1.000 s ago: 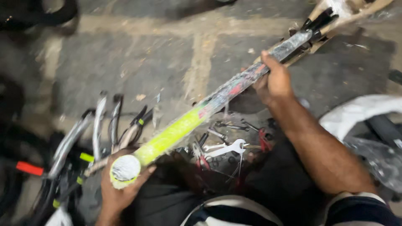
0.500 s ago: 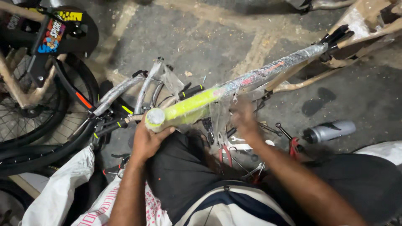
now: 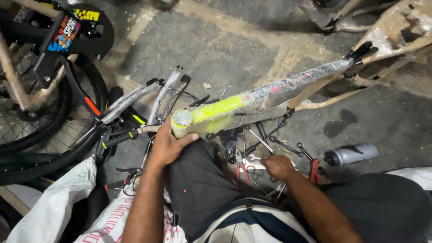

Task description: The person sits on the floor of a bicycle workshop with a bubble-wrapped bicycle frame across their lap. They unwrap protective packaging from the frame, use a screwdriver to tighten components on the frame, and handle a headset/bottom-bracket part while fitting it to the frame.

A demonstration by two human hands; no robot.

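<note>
My left hand (image 3: 168, 146) has its fingers closed around the wrapped bike frame (image 3: 252, 105); my right hand (image 3: 279, 166) curls among spanners (image 3: 270, 139) below it; what it holds, I cannot tell.

Place: we see a bicycle repair workshop.
Floor: we sit on stained concrete (image 3: 252, 49).
Parts: we notice a wrapped bicycle frame (image 3: 265, 96), a wheel (image 3: 31, 130) and loose forks (image 3: 148, 99).
Tools: we count several wrenches (image 3: 279, 144) lying on the ground.

Left hand (image 3: 168, 144) clasped, right hand (image 3: 279, 167) curled low
</note>
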